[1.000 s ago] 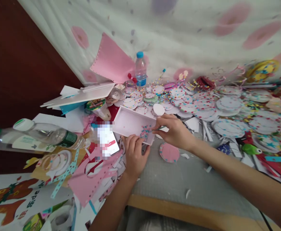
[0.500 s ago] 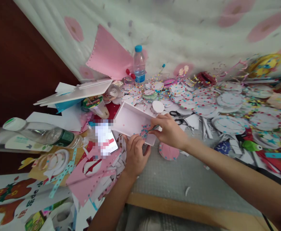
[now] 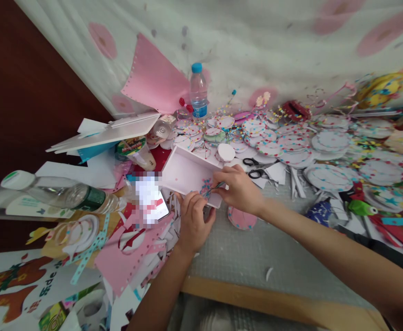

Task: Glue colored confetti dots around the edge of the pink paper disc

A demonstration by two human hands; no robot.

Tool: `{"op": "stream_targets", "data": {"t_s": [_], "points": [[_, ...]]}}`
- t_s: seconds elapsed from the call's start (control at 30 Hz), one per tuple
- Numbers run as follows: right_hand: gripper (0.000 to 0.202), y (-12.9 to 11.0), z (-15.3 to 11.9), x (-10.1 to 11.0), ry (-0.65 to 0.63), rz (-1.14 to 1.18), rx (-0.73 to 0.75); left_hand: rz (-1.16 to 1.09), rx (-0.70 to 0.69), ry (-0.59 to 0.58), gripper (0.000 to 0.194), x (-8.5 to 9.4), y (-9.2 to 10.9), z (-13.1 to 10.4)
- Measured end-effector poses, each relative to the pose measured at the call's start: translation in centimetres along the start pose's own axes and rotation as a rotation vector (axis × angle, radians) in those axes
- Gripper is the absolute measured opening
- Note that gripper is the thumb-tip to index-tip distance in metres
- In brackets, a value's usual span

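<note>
A shallow white box (image 3: 184, 174) sits tilted in front of me, with small pink and blue pieces (image 3: 207, 185) gathered in its near right part. My left hand (image 3: 195, 218) has its fingers closed over the near edge of the box. From the right, my right hand (image 3: 238, 188) pinches a pair of thin tweezers (image 3: 218, 185), whose tips are among the small pieces; whether a piece is between them I cannot tell. Just below my right hand lies a pink round disc (image 3: 243, 218) with blue dots on its rim.
Black-handled scissors (image 3: 258, 168) lie behind my right hand. Many decorated white discs (image 3: 331, 143) pile up along the back, near a water bottle (image 3: 198, 94). A lit phone (image 3: 153, 202), pink paper scraps (image 3: 125, 257) and a lying bottle (image 3: 84, 197) crowd the left. The wooden table edge (image 3: 243, 296) runs in front.
My right hand and the tweezers have shifted very slightly left within the box. My left hand keeps its grip. The view has moved a little.
</note>
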State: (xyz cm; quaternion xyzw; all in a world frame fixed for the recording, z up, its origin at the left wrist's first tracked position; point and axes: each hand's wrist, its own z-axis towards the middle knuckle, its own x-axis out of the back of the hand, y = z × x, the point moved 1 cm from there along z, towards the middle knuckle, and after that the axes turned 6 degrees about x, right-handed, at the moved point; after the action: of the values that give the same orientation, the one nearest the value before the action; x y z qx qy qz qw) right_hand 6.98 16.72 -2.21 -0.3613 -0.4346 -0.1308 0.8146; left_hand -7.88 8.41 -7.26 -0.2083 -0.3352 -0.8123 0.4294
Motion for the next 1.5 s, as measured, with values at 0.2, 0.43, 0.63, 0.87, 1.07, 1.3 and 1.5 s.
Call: {"op": "stream_targets", "data": {"t_s": [0.2, 0.43, 0.63, 0.87, 1.07, 1.3, 1.5], "points": [[0.014, 0.0, -0.4, 1.4, 0.163, 0.065, -0.005, 0.0, 0.051, -0.007, 0.039, -0.1, -0.1, 0.2], [0.01, -1.7, -3.5, 5.1, 0.417, 0.196, -0.142, -0.048, 0.147, 0.032, 0.036, -0.5, -1.0, 0.3], [0.013, -4.2, -9.7, 7.6, 0.634, 0.29, -0.282, -0.041, 0.154, -0.043, 0.032, -0.3, -1.5, 0.8], [0.015, -5.1, -16.6, 7.4, 0.786, 0.342, -0.5, -0.185, 0.182, -0.07, 0.022, 3.8, 2.8, 2.3], [0.018, -5.8, -18.4, 5.8, 0.824, 0.472, -0.542, -0.553, 0.395, -0.362, 0.015, 4.8, 8.1, -0.3], [0.018, -6.1, -18.5, 5.0, 0.738, 0.558, -0.457, -0.733, 0.53, -0.51, 0.015, 3.3, 11.2, -1.9], [0.017, -6.2, -18.6, 5.0, 0.73, 0.599, -0.438, -0.78, 0.61, -0.555, 0.011, 3.3, 11.7, -1.8]]}}
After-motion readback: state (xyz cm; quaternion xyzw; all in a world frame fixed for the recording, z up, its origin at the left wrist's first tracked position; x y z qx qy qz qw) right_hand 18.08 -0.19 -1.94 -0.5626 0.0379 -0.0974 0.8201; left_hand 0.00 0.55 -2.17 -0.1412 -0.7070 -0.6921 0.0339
